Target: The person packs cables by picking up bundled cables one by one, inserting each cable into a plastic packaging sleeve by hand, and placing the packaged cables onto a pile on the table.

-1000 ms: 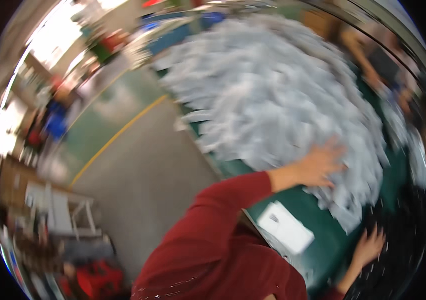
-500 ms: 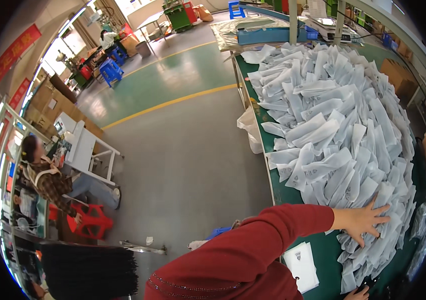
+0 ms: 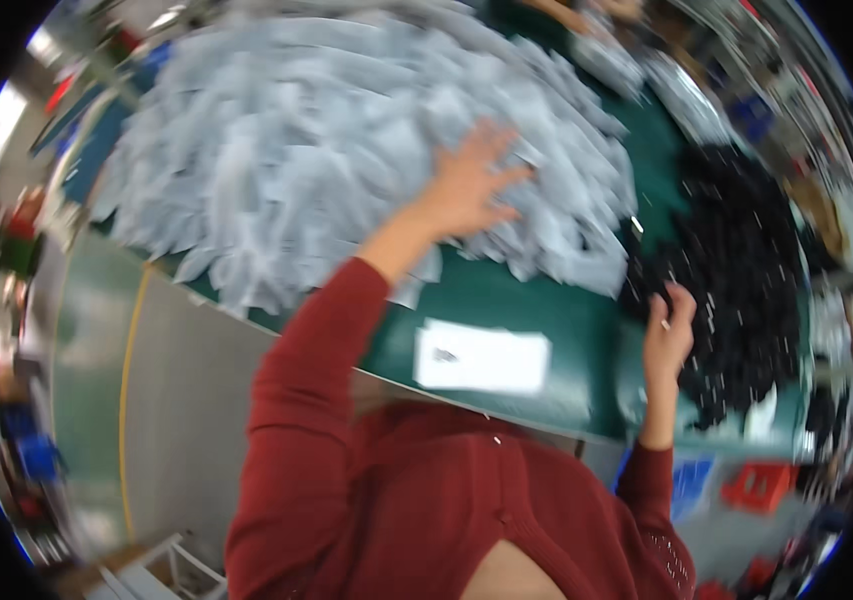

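Note:
A broad heap of whitish, translucent sleeve-like pouches (image 3: 316,140) covers much of the green table (image 3: 586,385). My left hand (image 3: 476,180) lies open with spread fingers on the heap's near right part. At the near edge of a pile of black pieces with small shiny bits (image 3: 736,290) is my right hand (image 3: 671,330). Its fingers curl in toward the thumb; blur and the dark pile hide what they hold. Between my arms, a small stack of flat white pouches (image 3: 481,360) with a dark print lies near the table's front edge.
At the far side, another person's forearm (image 3: 556,12) reaches in beside clear plastic bags (image 3: 606,60). A red stool (image 3: 758,487) and a blue crate-like thing (image 3: 688,485) stand below the table at the right. Grey floor (image 3: 186,400) with a yellow line runs along the left.
My view has swung to the right and down, bringing the black pile and my right forearm into sight. My left hand stays spread on the pouch heap.

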Demonstrator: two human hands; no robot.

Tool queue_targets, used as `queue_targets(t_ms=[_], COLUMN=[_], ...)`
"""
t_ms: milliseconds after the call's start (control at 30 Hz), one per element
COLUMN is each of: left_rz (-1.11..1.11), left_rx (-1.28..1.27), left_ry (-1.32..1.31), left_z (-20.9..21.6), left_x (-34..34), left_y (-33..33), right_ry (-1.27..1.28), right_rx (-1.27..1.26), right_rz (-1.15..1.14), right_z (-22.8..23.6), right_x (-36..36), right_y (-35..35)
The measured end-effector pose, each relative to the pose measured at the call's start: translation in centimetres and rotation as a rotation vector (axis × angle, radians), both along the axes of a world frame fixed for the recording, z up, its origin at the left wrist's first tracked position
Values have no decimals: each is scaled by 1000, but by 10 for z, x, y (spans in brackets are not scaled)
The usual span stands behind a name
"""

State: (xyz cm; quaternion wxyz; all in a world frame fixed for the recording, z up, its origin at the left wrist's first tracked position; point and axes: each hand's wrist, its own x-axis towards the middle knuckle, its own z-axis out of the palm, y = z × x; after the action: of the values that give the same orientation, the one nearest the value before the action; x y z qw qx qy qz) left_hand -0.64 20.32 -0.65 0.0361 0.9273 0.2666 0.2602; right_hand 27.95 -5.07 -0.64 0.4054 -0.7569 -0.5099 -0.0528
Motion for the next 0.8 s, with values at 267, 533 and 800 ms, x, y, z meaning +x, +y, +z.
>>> queue_targets(t_ms=[267,533,800], left_rz=[-14,-225,-150], left_rx=[-21,-503,-505], left_ry=[-310,-240,-248], left_z=[15,-29,-42], left_x=[9,11,14], left_y=[-101,-219,-219], right_ry=[140,174,133], right_rx=[-125,-49,-60], right_rz=[151,241,335], right_z=[-18,-24,-15], right_x=[-60,-84,-96], right_y=[-73,-77,-86])
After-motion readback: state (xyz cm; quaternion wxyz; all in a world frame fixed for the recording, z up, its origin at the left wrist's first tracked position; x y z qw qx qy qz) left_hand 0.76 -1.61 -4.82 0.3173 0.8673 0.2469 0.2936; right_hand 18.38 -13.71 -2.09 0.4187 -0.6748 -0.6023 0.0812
